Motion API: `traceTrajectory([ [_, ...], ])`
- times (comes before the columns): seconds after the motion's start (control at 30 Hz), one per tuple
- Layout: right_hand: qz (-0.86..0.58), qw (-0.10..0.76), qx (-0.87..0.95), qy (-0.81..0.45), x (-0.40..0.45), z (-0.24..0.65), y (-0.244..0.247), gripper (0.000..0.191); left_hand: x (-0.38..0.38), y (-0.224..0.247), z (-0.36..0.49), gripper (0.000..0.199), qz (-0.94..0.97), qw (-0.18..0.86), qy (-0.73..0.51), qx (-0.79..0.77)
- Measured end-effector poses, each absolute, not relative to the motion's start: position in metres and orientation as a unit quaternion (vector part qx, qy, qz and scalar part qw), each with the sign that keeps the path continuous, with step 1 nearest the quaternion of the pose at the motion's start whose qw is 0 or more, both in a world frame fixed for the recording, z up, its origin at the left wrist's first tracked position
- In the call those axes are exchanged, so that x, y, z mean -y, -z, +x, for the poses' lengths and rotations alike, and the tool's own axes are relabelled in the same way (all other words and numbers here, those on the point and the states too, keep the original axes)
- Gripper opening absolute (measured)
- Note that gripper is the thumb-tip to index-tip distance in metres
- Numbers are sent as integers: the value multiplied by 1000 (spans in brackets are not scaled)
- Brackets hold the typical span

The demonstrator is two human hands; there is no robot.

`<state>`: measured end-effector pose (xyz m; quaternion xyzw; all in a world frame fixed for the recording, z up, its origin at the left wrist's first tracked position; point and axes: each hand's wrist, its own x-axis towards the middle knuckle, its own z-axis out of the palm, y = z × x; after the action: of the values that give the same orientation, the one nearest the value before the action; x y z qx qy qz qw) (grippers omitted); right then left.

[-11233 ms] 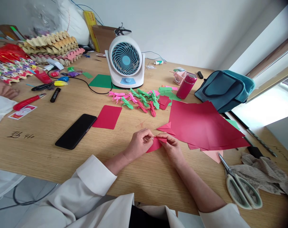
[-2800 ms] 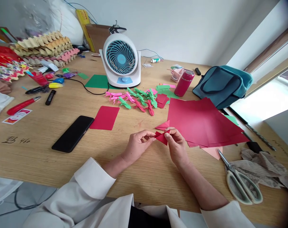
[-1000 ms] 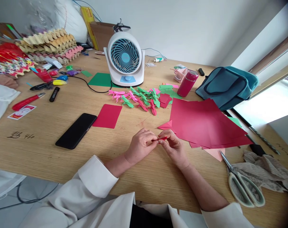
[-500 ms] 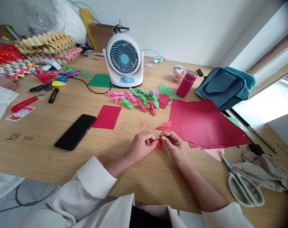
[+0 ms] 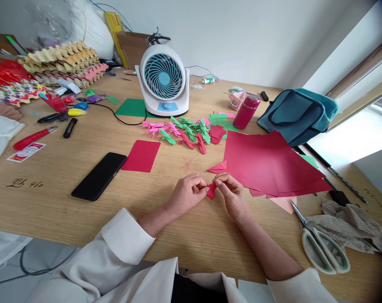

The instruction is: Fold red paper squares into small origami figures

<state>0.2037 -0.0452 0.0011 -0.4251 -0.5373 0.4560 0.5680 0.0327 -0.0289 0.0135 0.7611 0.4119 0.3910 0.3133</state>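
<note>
A small folded red paper (image 5: 211, 191) is pinched between both hands near the table's front middle. My left hand (image 5: 189, 191) grips its left side with thumb and fingertips. On its right side, my right hand (image 5: 231, 192) holds it between thumb and forefinger. Just behind my fingers lies a folded red triangle (image 5: 218, 167), beside the large red sheets (image 5: 269, 164). Farther back is a pile of folded pink, green and red paper pieces (image 5: 181, 130). A red paper rectangle (image 5: 141, 155) lies to the left, touching a black phone (image 5: 99, 176).
A white fan (image 5: 165, 80) stands at the back. To the right are a red bottle (image 5: 247, 111), a teal bag (image 5: 296, 115), scissors (image 5: 323, 242) and a crumpled cloth (image 5: 348, 223). A red-handled tool (image 5: 33, 139) and a marker (image 5: 70, 128) lie left.
The small red paper between my fingertips has tilted slightly and shows a little more of its surface. Both hands keep their grip, nearly in place.
</note>
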Motion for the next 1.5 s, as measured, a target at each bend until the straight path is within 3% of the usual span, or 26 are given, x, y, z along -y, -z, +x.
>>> traceTrajectory([
  [0.5, -431, 528, 565, -464, 46, 202, -8, 24, 30, -13, 35, 16, 747, 313, -405, -425],
  [1.13, -419, 522, 557, -493, 43, 198, -2, 25, 30, -19, 34, 17, 754, 311, -400, -418],
  [1.27, -416, 545, 563, -461, 44, 201, -1, 22, 31, -19, 35, 7, 735, 361, -406, -406],
  [1.5, -408, 564, 581, -421, 45, 203, -3, 14, 31, -18, 35, 10, 658, 470, -412, -421],
])
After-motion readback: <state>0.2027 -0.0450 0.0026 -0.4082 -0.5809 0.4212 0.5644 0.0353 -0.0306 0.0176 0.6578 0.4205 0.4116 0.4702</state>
